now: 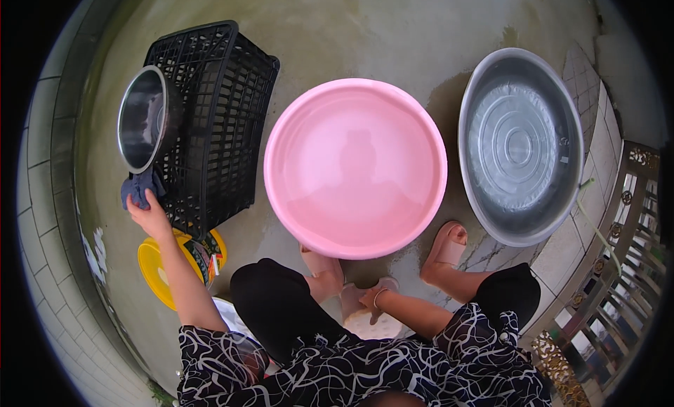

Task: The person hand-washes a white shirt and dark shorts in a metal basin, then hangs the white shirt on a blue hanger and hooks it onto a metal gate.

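Observation:
My left hand [152,215] reaches out to the left, its fingers on a crumpled blue-grey cloth [138,190] at the side of the black plastic crate [213,122]. Just beyond the cloth, a steel bowl [143,120] rests on the crate. In front of me stands a wide pink plastic basin [355,170] with a smooth, reflecting inside. My right hand [374,300], a bracelet on its wrist, is low between my legs against a pale plastic stool [371,322]; I see no object in its fingers, which are partly hidden.
A large grey metal tub [518,149] stands on the right, with a green hose [600,230] beside it. Below the crate is a yellow bucket [158,272]. A metal fence [605,280] borders the right, a tiled wall [45,196] the left. The concrete floor has wet patches.

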`<state>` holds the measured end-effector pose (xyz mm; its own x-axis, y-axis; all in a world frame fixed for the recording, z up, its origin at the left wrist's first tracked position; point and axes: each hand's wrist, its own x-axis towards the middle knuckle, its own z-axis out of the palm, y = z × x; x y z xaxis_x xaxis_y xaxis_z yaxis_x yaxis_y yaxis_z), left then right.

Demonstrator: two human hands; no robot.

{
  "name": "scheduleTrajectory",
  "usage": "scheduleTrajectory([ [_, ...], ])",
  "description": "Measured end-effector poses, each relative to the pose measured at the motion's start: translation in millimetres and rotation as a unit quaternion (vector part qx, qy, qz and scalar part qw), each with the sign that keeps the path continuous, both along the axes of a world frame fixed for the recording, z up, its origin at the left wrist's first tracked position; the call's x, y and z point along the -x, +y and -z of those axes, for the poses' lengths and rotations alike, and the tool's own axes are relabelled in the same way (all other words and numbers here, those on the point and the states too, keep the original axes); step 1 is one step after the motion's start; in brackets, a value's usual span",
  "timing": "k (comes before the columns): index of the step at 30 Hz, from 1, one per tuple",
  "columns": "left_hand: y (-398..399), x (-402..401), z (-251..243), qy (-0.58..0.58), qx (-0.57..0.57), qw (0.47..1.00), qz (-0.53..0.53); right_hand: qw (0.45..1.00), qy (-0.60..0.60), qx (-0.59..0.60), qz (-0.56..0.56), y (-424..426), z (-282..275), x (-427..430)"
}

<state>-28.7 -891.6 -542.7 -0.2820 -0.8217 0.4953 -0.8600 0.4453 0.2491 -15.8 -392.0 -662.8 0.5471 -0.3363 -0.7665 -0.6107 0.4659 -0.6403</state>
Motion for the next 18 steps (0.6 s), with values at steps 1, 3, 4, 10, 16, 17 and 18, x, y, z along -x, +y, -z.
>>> scheduleTrajectory([
  [1, -19.2, -2.1, 6.8, 0.006, 0.017, 1.0, -0.017, 1.0, 0.004, 0.004, 0.005, -6.2, 6.5, 7.3],
  [3, -49.3, -13.5, 17.4, -0.03, -0.023, 0.997, -0.074, 0.997, -0.064, -0.034, 0.0, -14.7, 19.9, 15.9],
  [4, -55.8, -10.3, 21.2, -0.071, -0.037, 0.992, -0.095, 0.994, -0.096, -0.042, 0.034, -13.1, 32.1, 15.8],
  [10, -42.5, 14.4, 4.0, -0.149, -0.131, 0.961, -0.193, 0.991, -0.093, -0.098, 0.009, -4.1, 101.1, -9.9],
  [16, -71.7, -10.1, 31.5, -0.115, -0.038, 0.98, -0.156, 0.994, -0.076, -0.063, 0.052, 10.4, 102.3, -28.2],
  [17, -84.3, -33.9, 34.0, -0.119, -0.018, 0.982, -0.145, 0.995, -0.072, -0.055, 0.051, 8.1, 101.1, -29.0],
  [18, -91.0, -35.0, 33.4, -0.105, -0.013, 0.986, -0.132, 0.993, -0.065, -0.057, 0.075, 11.1, 100.0, -28.2],
])
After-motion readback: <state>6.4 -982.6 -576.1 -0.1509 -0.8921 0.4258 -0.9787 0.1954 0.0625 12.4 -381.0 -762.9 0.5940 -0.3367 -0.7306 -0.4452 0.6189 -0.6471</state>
